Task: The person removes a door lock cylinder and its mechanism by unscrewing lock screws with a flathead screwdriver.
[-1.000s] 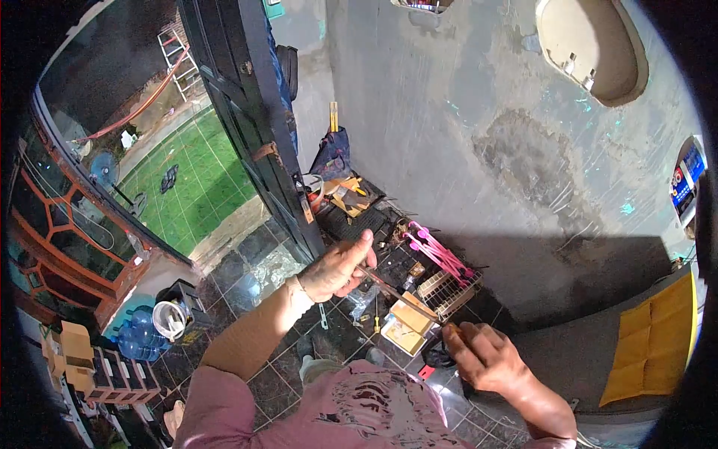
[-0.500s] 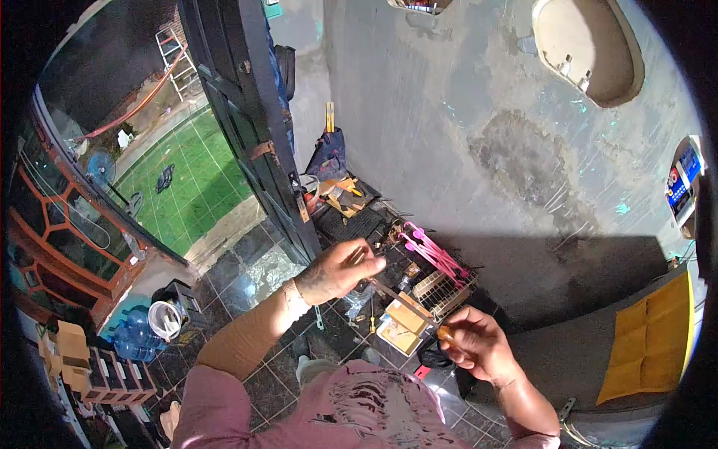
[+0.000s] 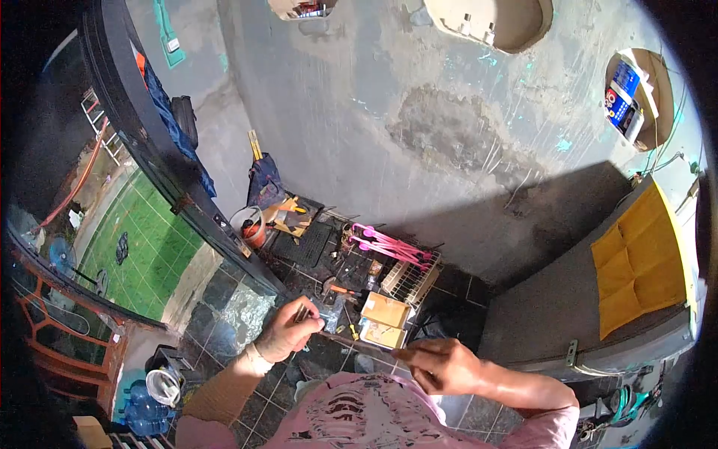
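My left hand (image 3: 288,329) is closed, with fingers and thumb pinched around a small metal-looking piece (image 3: 301,313) whose kind I cannot make out. To the right, my right hand (image 3: 441,364) is closed around the handle end of a long, thin, dark-shafted tool (image 3: 351,343). The shaft spans the gap between the hands, and its far end lies close to my left thumb. My fingers now cover most of the handle. Whether the shaft is a file or a screwdriver cannot be told.
On the dark tiled floor ahead lie an open yellow-lined box (image 3: 386,310), a hammer (image 3: 340,289), a yellow-handled screwdriver (image 3: 354,331), a wire rack (image 3: 410,283) and pink hangers (image 3: 393,247). A door (image 3: 176,198) stands left; a grey surface with a yellow cushion (image 3: 642,262) is right.
The head view has swung right, so the room shifts left in the picture. My right hand has turned over, hiding the amber handle seen earlier. Both hands stay closed, lower in view.
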Demonstrator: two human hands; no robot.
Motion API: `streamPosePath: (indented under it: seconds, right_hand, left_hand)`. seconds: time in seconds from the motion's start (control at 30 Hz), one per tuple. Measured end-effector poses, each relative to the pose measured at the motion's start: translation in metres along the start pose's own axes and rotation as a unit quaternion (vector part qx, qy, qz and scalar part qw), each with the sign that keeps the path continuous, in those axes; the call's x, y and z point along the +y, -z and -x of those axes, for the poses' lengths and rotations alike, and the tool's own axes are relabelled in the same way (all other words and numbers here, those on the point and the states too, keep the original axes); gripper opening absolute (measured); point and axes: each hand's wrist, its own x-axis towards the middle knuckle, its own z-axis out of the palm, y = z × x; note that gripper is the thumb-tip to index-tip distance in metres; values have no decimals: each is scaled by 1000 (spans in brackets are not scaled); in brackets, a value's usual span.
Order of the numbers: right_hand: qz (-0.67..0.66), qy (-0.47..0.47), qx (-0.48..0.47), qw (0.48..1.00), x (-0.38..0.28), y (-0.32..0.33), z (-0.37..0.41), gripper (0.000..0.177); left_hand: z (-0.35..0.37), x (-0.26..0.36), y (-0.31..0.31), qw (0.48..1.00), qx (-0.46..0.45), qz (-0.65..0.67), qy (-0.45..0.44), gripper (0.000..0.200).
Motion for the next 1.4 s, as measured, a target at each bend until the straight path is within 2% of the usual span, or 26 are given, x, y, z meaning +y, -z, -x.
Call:
streamPosePath:
  seconds: [0.03, 0.13, 0.17, 0.2, 0.27, 0.3, 0.37, 0.4, 0.47, 0.53, 0.57, 0.63, 0.7, 0.8, 0.83, 0.87, 0.93, 0.97, 1.0, 1.07, 1.17, 1.2, 1.27, 1.33, 1.37, 1.4]
  right_hand:
    - [-80, -49, 21, 995, -2, 1, -1, 32]
    - [-252, -149, 54, 955, -3, -7, -1, 25]
    - [-367, -159, 95, 912, 2, -23, 3, 22]
    - [-460, -240, 75, 852, 0, -19, 1, 21]
    - [-620, -389, 24, 681, -7, -7, -6, 20]
    - [-654, -422, 6, 627, -6, -4, -9, 24]
    - [-696, -370, 8, 616, -2, -5, -9, 28]
    - [-716, -343, 6, 608, -1, -5, -10, 31]
    - [-700, -273, -14, 660, -1, -2, -13, 37]
    - [-488, -215, -39, 845, -6, 10, -19, 37]
    - [-431, -211, -6, 877, -8, 9, -18, 40]
    - [-156, -83, 1, 984, -14, 16, -21, 42]
    - [85, 33, 23, 996, -13, 15, -18, 46]
    - [242, 108, 20, 964, -10, 14, -16, 44]
    - [206, 121, 46, 970, -8, 12, -18, 34]
    - [92, 60, 65, 992, -9, 9, -21, 29]
    - [-136, -63, 105, 983, -11, 3, -27, 20]
    - [-315, -227, 75, 918, -8, -2, -18, 15]
    - [-492, -325, 77, 804, -14, 3, -28, 20]
    - [-587, -393, 28, 707, -10, 10, -37, 30]
    - [-635, -308, -38, 707, -5, 2, -32, 38]
    - [-602, -259, -70, 752, 0, 0, -28, 43]
    - [-647, -225, -26, 729, 9, -16, -21, 41]
    - [-541, -185, 48, 819, 14, -37, -32, 41]
    - [-530, -179, 86, 824, 7, -44, -42, 41]
    - [-553, -159, 96, 812, 11, -56, -49, 49]
  left_hand:
    - [0, 1, 1, 1000, 2, -17, -14, 10]
    - [-3, 6, 0, 997, 6, -58, -46, 10]
    - [-2, 12, 0, 996, 11, -68, -49, 11]
    - [-1, 18, 0, 995, 18, -78, -52, 12]
    - [-2, 22, 4, 991, 17, -114, -68, 13]
    - [-2, 25, 5, 987, 18, -134, -85, 13]
    - [-2, 35, 4, 984, 19, -145, -103, 13]
    - [-2, 39, 5, 991, 4, -97, -90, 11]
    - [-6, 37, 14, 996, -18, -12, -90, 9]
    - [-7, 39, 11, 995, -11, 69, -72, 10]
    - [-6, 38, 12, 995, -11, 75, -58, 10]
    - [-3, 37, 14, 994, -19, 102, -26, 5]
    - [-5, 27, 16, 995, -18, 84, -48, 10]
    - [-3, 23, 13, 998, -6, 48, -51, 10]
    - [-2, 21, 12, 998, 4, 29, -56, 9]
    - [-1, 19, 10, 998, 13, 10, -62, 8]
    - [-2, 17, 11, 996, 27, 10, -86, 7]
    - [-2, 19, 13, 995, 29, 17, -91, 7]
    - [-2, 20, 14, 995, 30, 24, -97, 8]
    - [-2, 21, 16, 992, 32, 16, -120, 9]
    - [-4, 19, 21, 987, 13, 40, -158, 14]
    - [-1, 18, 20, 987, 17, 79, -142, 17]
    - [3, 16, 18, 981, 24, 158, -113, 24]
    - [2, 8, 16, 978, 8, 180, -103, 34]
    - [3, 11, 8, 975, -4, 201, -97, 36]
    - [1, 13, 3, 971, -17, 222, -92, 39]
